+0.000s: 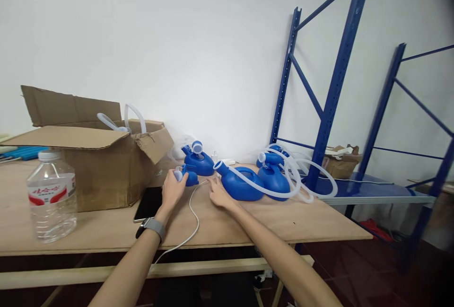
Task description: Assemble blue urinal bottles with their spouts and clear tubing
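Right of the cardboard box point(102, 177), the half-closed left hand point(173, 189) holds a smooth blue plastic piece point(192, 179); the right hand point(220, 194), loosely open, is at a white cable point(197, 222). Plywood tabletop point(248, 224); white wall point(198, 51) behind box.

Wall point(213, 61) bright; floor point(354, 269) dim; right corners dark; wide-angle stretch toward edges; slight overall softness.

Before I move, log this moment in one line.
left hand: touching small blue plastic container | right hand: beside blue plastic jug | brown cardboard box: flaps open
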The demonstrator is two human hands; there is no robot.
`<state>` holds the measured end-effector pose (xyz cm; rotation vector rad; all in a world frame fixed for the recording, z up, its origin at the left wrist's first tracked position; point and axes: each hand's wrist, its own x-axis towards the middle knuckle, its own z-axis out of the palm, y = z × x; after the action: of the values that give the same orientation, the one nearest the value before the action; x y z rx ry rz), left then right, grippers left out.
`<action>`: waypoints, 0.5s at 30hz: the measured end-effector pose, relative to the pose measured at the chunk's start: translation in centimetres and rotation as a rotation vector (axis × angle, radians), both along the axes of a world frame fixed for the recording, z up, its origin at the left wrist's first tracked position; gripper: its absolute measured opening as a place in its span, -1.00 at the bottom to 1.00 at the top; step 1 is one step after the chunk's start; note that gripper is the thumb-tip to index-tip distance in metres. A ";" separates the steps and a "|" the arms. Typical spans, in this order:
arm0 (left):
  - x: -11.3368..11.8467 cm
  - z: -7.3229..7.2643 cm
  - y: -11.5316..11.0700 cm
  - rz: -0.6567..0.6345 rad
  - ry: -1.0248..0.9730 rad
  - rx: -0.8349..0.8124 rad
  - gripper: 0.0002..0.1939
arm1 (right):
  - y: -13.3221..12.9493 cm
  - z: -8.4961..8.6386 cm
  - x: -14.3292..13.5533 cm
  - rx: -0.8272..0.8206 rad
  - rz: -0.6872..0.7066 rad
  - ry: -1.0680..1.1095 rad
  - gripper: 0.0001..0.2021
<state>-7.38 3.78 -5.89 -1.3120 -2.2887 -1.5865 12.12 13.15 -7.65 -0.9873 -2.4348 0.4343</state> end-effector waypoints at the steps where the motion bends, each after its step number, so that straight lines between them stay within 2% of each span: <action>1: 0.1 0.0 0.0 -0.005 0.010 -0.004 -0.44 | 1.0 -0.7 -1.2 -0.012 -0.049 0.031 -0.33; 4: 0.3 0.0 -0.1 -0.026 0.034 -0.002 -0.47 | 3.9 -1.8 -3.7 -0.016 -0.220 0.089 -0.29; 7: 0.7 0.2 -0.2 -0.051 0.048 0.011 -0.51 | 5.6 -2.2 -4.7 -0.062 -0.295 0.079 -0.35; 12: 1.0 0.4 -0.3 -0.079 0.049 0.033 -0.54 | 5.4 -2.6 -4.0 0.017 -0.224 0.085 -0.63; 15: 0.9 0.4 -0.2 -0.091 0.043 0.087 -0.51 | 4.4 -2.2 -2.8 0.073 -0.100 0.082 -0.63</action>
<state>-6.47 3.60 -5.50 -1.4339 -2.1376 -1.6475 9.28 17.54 -9.87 -1.0345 -2.3003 0.3424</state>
